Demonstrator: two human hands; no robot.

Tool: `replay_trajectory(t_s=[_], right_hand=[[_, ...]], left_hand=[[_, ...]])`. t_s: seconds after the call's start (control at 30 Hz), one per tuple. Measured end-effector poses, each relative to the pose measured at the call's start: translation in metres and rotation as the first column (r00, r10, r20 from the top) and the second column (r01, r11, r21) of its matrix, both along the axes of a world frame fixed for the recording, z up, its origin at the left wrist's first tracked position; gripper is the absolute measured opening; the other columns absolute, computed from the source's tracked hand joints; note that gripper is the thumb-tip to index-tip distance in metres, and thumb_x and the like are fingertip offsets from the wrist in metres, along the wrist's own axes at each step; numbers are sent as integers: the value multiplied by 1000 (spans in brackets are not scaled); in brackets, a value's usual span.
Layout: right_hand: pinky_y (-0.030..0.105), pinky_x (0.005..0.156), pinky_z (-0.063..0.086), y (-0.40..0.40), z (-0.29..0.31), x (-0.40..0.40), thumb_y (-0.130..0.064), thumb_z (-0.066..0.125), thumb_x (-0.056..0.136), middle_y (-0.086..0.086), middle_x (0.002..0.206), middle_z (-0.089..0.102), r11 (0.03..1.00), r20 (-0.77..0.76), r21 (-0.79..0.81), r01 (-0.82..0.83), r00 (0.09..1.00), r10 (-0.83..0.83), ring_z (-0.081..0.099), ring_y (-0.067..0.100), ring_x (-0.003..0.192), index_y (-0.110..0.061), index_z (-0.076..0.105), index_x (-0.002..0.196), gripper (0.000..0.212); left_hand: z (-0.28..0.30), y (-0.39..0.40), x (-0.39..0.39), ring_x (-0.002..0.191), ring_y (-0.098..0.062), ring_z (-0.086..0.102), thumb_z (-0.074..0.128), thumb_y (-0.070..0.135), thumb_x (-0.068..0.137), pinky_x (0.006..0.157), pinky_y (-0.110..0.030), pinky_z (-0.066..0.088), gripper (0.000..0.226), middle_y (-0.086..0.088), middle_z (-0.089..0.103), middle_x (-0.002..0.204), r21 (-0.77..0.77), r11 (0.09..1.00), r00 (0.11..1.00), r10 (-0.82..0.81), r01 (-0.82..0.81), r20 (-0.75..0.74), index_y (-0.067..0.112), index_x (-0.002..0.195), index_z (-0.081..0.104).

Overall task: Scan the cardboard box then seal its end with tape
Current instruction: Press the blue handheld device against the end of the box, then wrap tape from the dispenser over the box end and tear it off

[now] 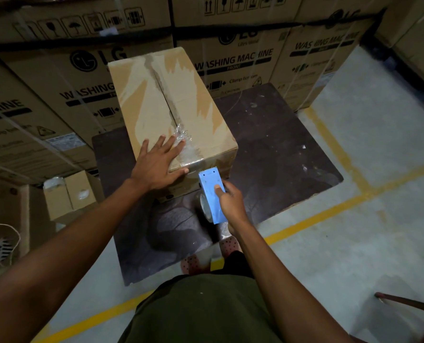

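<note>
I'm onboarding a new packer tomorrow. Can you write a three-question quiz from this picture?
1. True or false: the left hand lies flat on the cardboard box.
2. The right hand holds: A) a scanner B) a blue tape dispenser C) a knife
3. What does the box rest on?

Key: 1 true. 2 B. 3 a dark board on the floor.
</note>
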State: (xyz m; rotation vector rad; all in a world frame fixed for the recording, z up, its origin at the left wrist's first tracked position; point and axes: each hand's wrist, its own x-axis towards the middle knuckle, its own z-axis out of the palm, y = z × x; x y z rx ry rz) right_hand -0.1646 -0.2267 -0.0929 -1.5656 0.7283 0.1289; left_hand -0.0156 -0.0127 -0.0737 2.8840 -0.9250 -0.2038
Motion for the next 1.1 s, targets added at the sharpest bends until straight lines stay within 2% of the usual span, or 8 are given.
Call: replay_trajectory(t_s=[0.13, 0.23, 0.33, 0.5, 0.63, 0.77, 0.93, 1.1], right_hand=[[32, 78, 55, -3, 23, 1, -41, 74, 97, 0, 96, 76, 998, 112, 50, 34, 993, -39, 69, 14, 88, -15, 76, 107, 28], [27, 77, 59, -10, 40, 8, -55, 90, 73, -1, 103, 78, 998, 156, 50, -39, 987, 31, 72, 5, 87, -24, 72, 109, 51], [25, 79, 59, -16, 52, 22, -48, 96, 65, -8, 113, 69, 993, 152, -9, -114, 982, 114, 70, 5, 96, -26, 57, 119, 70], [24, 62, 55, -24, 71, 50, -57, 87, 71, -3, 99, 70, 980, 219, 42, -194, 959, 181, 66, 7, 73, -24, 64, 113, 58], [30, 55, 54, -31, 84, 72, -43, 79, 93, 11, 87, 66, 942, 307, 188, -279, 927, 214, 59, 18, 61, -24, 78, 113, 29], [46, 93, 58, -34, 92, 89, -39, 63, 103, 21, 116, 71, 837, 234, 414, -357, 931, 282, 63, 37, 104, -13, 76, 126, 37], [37, 79, 67, -35, 90, 110, -63, 67, 83, 10, 106, 83, 774, 161, 501, -388, 920, 357, 80, 22, 94, -14, 79, 113, 58], [55, 116, 51, -33, 82, 126, -78, 78, 67, 24, 135, 73, 774, 125, 501, -388, 917, 379, 67, 41, 132, -2, 70, 134, 102]], left_hand=[[6, 5, 5, 166, -31, 18, 30, 83, 96, 131, -64, 8, 89, -2, 22, 180, -123, 991, 994, 36, -49, -108, 39, 172, 13], [15, 7, 5, 166, -29, 18, 35, 77, 100, 131, -62, 10, 79, 2, 24, 178, -314, 940, 978, 77, -137, -196, 45, 170, 14], [25, 5, 1, 165, -24, 17, 41, 68, 105, 131, -63, 13, 70, 9, 26, 177, -431, 884, 973, 94, -180, -212, 52, 168, 15], [49, -3, -5, 163, -16, 26, 53, 60, 104, 132, -51, 25, 63, 11, 43, 169, -589, 782, 969, 69, -201, -239, 49, 164, 35], [75, -15, -5, 149, -9, 52, 67, 47, 99, 125, -36, 41, 47, 5, 66, 150, -748, 627, 965, 26, -219, -260, 36, 145, 66], [93, -27, 1, 126, -14, 72, 77, 22, 99, 103, -34, 60, 37, -3, 77, 135, -789, 571, 965, 27, -229, -260, 17, 136, 76], [103, -36, 7, 104, -18, 77, 83, 12, 94, 82, -30, 64, 34, -5, 80, 120, -810, 540, 973, 123, -231, -196, 11, 128, 80], [111, -34, 15, 95, -13, 73, 87, 10, 88, 76, -27, 61, 18, -5, 77, 114, -800, 537, 962, 190, -269, -196, 15, 106, 85]])
